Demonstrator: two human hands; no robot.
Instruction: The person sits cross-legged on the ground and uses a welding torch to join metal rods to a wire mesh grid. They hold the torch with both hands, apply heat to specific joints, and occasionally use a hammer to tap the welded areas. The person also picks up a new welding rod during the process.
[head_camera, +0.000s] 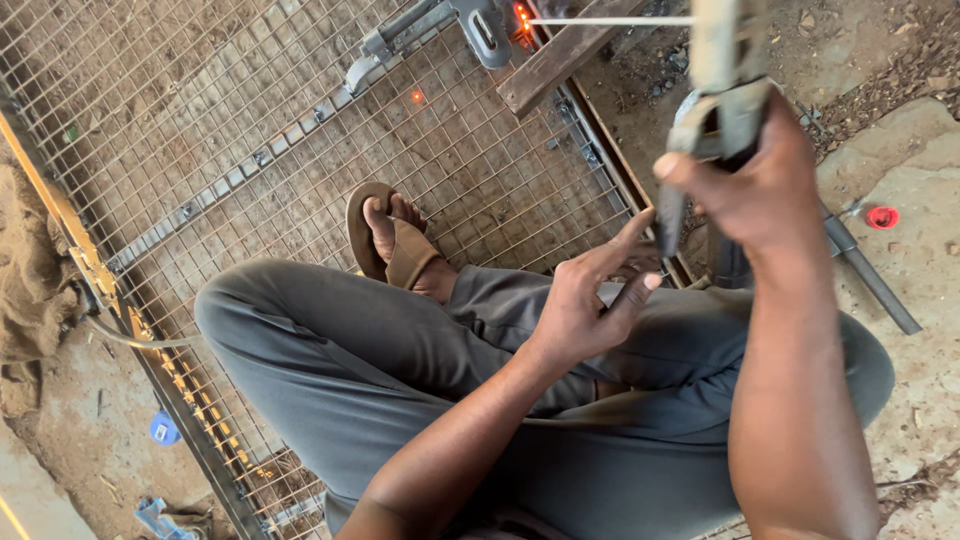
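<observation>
My right hand (752, 180) is raised and closed around the grey handle of a welding electrode holder (728, 70). A thin welding rod (610, 21) sticks out leftward from it, and its tip glows orange at a metal bracket (487, 28) on the frame. My left hand (590, 295) hovers over my knee with fingers loosely spread and nothing in it. I sit cross-legged in grey trousers (400, 370), one foot in a brown sandal (392, 240) resting on the wire mesh panel (240, 130).
The mesh panel has a metal frame with a yellowish left rail (60, 215). A wooden plank (560, 55) crosses its top corner. A grey pipe (870, 275), a red cap (882, 217), and a blue scrap (164, 428) lie on dirt ground.
</observation>
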